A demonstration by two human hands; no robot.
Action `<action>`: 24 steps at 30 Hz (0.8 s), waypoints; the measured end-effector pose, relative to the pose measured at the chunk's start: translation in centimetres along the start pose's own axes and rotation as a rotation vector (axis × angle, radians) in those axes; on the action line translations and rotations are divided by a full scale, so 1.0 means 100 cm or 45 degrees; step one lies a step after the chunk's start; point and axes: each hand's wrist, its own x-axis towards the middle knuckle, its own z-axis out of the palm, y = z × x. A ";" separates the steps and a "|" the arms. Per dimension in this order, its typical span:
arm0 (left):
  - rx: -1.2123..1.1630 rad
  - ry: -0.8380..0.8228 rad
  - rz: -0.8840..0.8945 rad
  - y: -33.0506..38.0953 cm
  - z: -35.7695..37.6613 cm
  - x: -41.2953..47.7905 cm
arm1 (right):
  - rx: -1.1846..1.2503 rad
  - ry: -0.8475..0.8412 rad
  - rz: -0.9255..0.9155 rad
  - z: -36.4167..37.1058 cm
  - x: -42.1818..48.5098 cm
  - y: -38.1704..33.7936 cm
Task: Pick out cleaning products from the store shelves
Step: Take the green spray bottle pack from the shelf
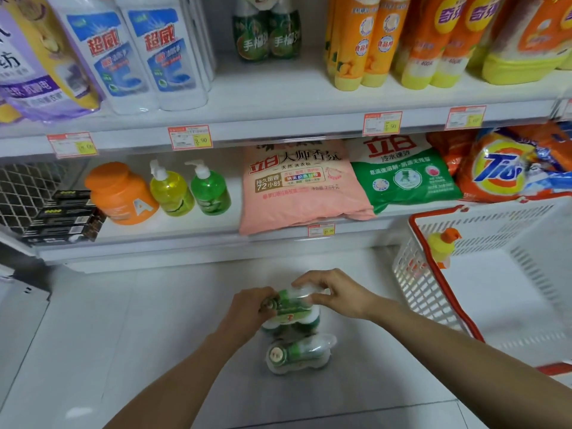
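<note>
1. Grip state. My left hand (247, 308) is closed round the left end of a wrapped pack of green bottles (291, 305), fingers curled over it. My right hand (328, 289) grips the same pack from above at its right end, with fingertips bent down onto the clear wrap. Both hands bear the pack.

2. Position of the pack. It is held low over the pale floor (123, 335), in front of the bottom shelf edge (185, 239) and apart from it. A second wrapped pack (297, 354) lies on the floor just nearer to me, one round bottle end facing up. Whether the held pack touches what lies under it cannot be told.

3. Edges to the right. The white basket (411, 274) stands near my right forearm, and its red rim runs along that side. A yellow bottle with an orange cap (439, 246) leans inside at the near corner. Most of the basket floor shows bare.

4. Edges ahead. A pink bag (297, 187) overhangs the bottom shelf edge, directly beyond my hands. Beside it lie a green bag (402, 178) and an orange Tide bag (501, 171). To the left stand an orange jar (120, 193) and two pump bottles (170, 190), set back from the edge.

5. Open room. Bare floor extends to the left of my left forearm and between my hands and the shelf base.
</note>
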 end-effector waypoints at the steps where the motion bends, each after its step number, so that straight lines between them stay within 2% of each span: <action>1: -0.009 -0.007 -0.002 -0.001 0.004 0.000 | 0.006 -0.007 0.008 0.001 -0.002 0.003; 8: -0.069 -0.073 0.045 -0.004 0.024 0.002 | 0.000 -0.047 0.092 0.006 -0.007 0.019; 13: -0.004 -0.074 0.068 -0.003 0.002 0.014 | 0.073 -0.080 0.166 0.000 -0.003 0.026; 14: 0.013 -0.007 0.081 0.000 -0.009 0.018 | 0.056 -0.113 0.169 -0.004 0.000 0.022; 16: 0.019 0.277 0.187 0.013 -0.042 0.028 | 0.031 -0.116 0.145 -0.018 0.010 0.006; 18: 0.156 0.677 0.378 0.031 -0.084 0.044 | 0.031 0.044 0.017 -0.047 0.028 -0.026; 20: 0.319 0.979 0.546 0.046 -0.130 0.067 | 0.104 0.292 -0.185 -0.088 0.050 -0.067; 22: 0.465 1.127 0.576 0.057 -0.175 0.092 | 0.186 0.563 -0.400 -0.134 0.076 -0.109; 24: 0.654 1.107 0.470 0.063 -0.208 0.113 | 0.252 0.808 -0.537 -0.178 0.107 -0.142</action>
